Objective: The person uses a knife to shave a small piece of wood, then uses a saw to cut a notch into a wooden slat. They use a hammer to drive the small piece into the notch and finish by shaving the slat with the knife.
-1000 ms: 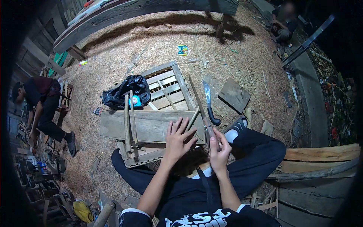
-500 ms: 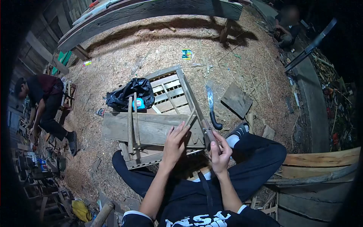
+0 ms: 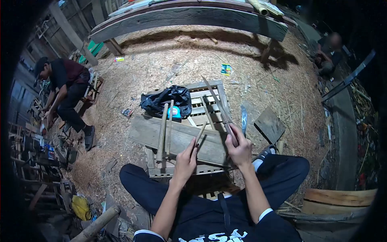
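In the head view, our right grip (image 3: 240, 150) clasps the long knife (image 3: 218, 104) by its handle, blade slanting forward and leftward, while our left grip (image 3: 185, 162) pinches the thin stick (image 3: 200, 134), which lies left of that blade, tilting forward-right above the wide board (image 3: 184, 137).

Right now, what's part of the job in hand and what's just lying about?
In the job:
- knife, in the right hand
- stick, in the left hand
- plank, under the work, likely as support

Lying about, seemingly:
- black bag
- wrapper
- square board
- other knife, unheld, so perhaps a spare
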The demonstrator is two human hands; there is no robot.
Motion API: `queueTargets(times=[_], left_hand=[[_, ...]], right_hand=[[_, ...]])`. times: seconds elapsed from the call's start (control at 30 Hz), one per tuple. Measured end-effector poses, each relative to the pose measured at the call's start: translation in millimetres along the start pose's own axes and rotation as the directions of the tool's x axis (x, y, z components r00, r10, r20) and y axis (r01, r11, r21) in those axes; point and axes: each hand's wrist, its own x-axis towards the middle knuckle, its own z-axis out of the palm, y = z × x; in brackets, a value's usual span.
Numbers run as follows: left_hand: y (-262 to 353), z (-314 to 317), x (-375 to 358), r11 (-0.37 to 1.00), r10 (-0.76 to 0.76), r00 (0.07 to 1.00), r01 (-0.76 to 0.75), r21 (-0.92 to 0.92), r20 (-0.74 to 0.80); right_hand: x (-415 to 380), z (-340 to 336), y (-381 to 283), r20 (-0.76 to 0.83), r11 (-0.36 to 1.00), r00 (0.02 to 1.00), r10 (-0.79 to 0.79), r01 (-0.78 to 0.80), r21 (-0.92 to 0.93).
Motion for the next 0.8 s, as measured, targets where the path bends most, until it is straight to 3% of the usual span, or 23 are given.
queueTargets(times=[0.03,0.07,0.1,0.17,0.23,0.43,0.6,0.67,0.8], left_hand=[[3,-3,-1,0.999,-0.033,0.999,0.033,-0.019,0.004],[6,-7,-2,0.999,-0.037,0.999,0.037,-0.015,-0.001],[9,-10,-3,0.993,-0.079,0.996,0.076,0.089,0.032],[6,-12,-3,0.975,-0.124,0.991,0.110,0.195,0.059],[1,-11,0,0.969,0.108,0.993,-0.095,0.226,-0.047],[2,-5,5,0.970,0.101,0.994,-0.090,0.226,-0.037],[4,6,6,0.971,0.101,0.995,-0.098,0.217,0.000],[3,8,7,0.972,0.097,0.995,-0.097,0.214,0.010],[-7,16,4,0.980,0.082,0.996,-0.084,0.180,0.017]], right_hand=[[11,7,6,0.006,1.000,1.000,-0.007,0.007,0.006],[21,16,15,-0.014,0.990,0.992,-0.129,0.128,-0.063],[30,23,24,-0.028,0.960,0.968,-0.251,0.245,-0.134],[44,28,37,0.047,0.931,0.951,-0.306,0.310,-0.192],[52,31,43,0.146,0.858,0.900,-0.410,0.435,-0.274],[44,25,57,0.203,0.831,0.877,-0.436,0.479,-0.283],[28,21,61,0.265,0.861,0.905,-0.334,0.407,-0.304],[18,12,52,0.125,0.861,0.933,-0.336,0.359,-0.360],[-27,8,56,-0.036,0.972,0.996,-0.079,0.069,-0.225]])
